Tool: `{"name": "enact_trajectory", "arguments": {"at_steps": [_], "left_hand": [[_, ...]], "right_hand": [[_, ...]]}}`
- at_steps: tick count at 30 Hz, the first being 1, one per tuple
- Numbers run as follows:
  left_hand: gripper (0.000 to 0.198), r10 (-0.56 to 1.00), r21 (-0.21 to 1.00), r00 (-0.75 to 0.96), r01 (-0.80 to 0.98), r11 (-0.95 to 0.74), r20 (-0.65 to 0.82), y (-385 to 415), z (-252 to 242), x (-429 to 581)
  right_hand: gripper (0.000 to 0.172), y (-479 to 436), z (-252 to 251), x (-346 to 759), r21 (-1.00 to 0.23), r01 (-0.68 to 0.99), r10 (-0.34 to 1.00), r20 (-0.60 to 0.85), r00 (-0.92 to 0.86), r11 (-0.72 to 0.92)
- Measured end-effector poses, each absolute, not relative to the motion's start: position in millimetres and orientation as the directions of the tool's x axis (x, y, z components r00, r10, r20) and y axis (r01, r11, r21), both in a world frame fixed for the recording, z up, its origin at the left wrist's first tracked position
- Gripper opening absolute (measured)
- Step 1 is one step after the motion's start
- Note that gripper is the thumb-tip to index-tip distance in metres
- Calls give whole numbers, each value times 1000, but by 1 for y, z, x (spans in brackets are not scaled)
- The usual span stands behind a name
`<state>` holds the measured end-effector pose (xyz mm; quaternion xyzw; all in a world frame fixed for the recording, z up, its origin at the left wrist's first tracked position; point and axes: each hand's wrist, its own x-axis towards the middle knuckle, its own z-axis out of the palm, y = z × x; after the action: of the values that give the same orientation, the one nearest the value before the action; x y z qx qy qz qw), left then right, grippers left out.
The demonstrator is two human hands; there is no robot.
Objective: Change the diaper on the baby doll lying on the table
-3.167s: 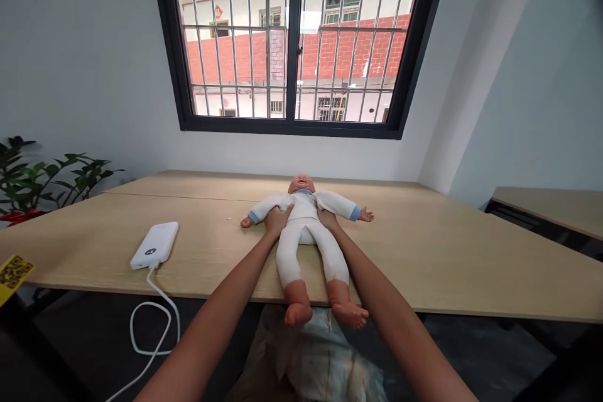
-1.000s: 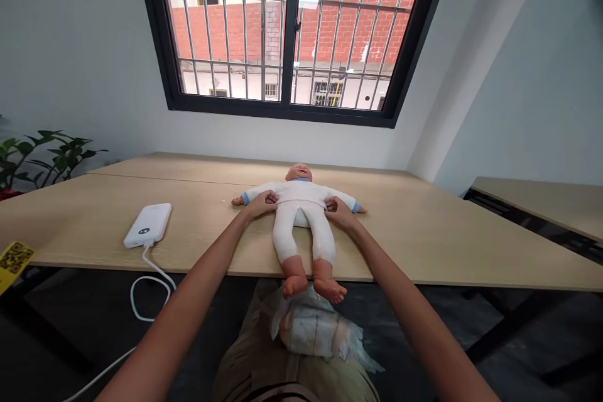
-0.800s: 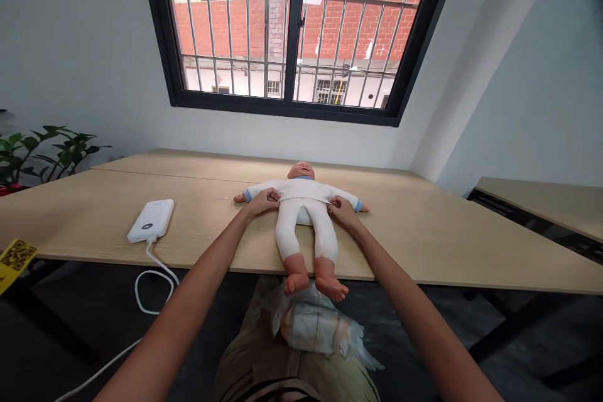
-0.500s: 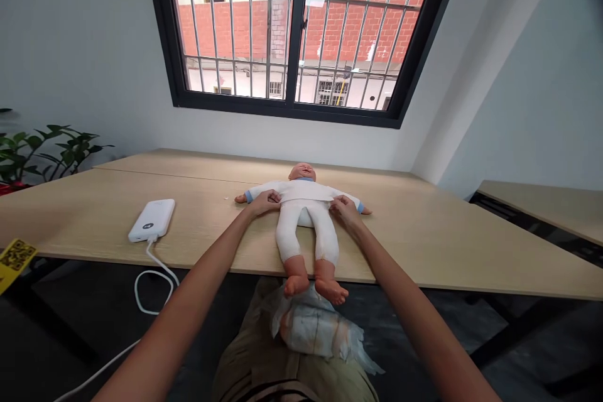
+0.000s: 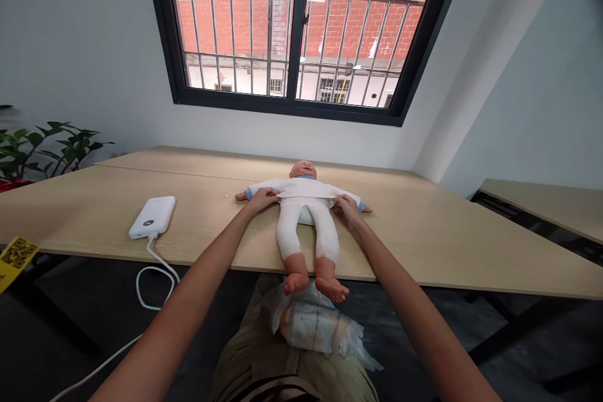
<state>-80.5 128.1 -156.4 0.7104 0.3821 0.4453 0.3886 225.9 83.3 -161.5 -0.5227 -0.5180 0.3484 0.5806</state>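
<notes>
A baby doll (image 5: 305,213) in a white suit with blue cuffs lies on its back on the wooden table (image 5: 424,245), head toward the window, bare feet past the table's front edge. My left hand (image 5: 262,200) pinches the hem of the doll's top at its left side. My right hand (image 5: 346,206) pinches the same hem on the other side. A crumpled nappy (image 5: 315,326) rests on my lap below the doll's feet.
A white power bank (image 5: 152,217) lies on the table to the left, its white cable (image 5: 151,276) looping off the edge. A green plant (image 5: 42,151) stands at far left. A barred window (image 5: 301,25) is behind. A second table (image 5: 546,204) stands at right.
Since 3.2 s ago my hands moved from the doll's chest to the hem of its top at the waist. Over the last second they barely shift; the view tilts slightly.
</notes>
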Motion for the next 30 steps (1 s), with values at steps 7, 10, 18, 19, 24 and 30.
{"name": "enact_trajectory", "arguments": {"at_steps": [7,10,18,19,24,30], "left_hand": [[31,880,904,321,132,-407,350,121,-154,-78],[34,882,907,310,114,-406,356,121,-155,-75],[27,893,925,313,95,-369,324,129,-162,-77],[28,893,925,314,94,-367,322,130,-162,-78],[26,902,932,320,117,-343,291,129,-162,-80],[21,914,923,295,178,-340,280,116,-145,-82]], "right_hand": [[21,79,-159,224,-988,26,959,157,234,155],[23,78,-159,222,-987,17,962,161,219,161],[29,76,-159,221,-985,11,965,173,195,175],[30,76,-159,221,-984,14,966,179,188,180],[34,74,-160,222,-978,76,959,208,193,197],[33,61,-147,221,-945,241,927,281,249,221]]}}
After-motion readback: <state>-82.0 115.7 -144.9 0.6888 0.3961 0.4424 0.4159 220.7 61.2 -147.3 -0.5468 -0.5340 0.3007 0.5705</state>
